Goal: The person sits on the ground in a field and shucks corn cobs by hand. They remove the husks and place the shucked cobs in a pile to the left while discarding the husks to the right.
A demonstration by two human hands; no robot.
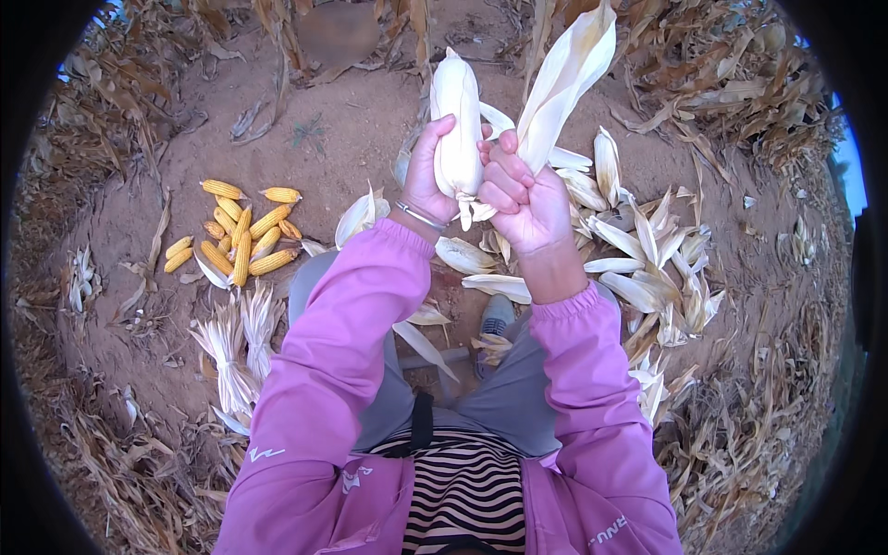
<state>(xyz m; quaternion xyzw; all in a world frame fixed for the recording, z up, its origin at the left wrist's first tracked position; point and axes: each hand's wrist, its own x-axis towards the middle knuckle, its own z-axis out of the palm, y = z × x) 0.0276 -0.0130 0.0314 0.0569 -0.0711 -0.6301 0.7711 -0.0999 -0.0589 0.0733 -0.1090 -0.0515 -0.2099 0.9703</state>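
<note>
My left hand (426,172) grips an ear of corn (456,132) wrapped in pale inner husk, its narrow tip pointing away from me. A short stub of stalk and torn husk sticks out at its near end. Closed in a fist just to the right, my right hand (522,189) clasps a long, dry corn husk leaf (565,83) that flares up past the fingers. Whether that leaf still joins the ear is hidden behind the fist. Below and right of the hands, loose husks (645,257) lie heaped on the soil.
Several bare yellow cobs (241,253) lie piled on the soil (333,132) at the left. Nearer me stand bundles of stripped husks (232,354). Dry corn stalks (735,76) line the far edge. My shoe (497,319) rests among scattered husks between my knees.
</note>
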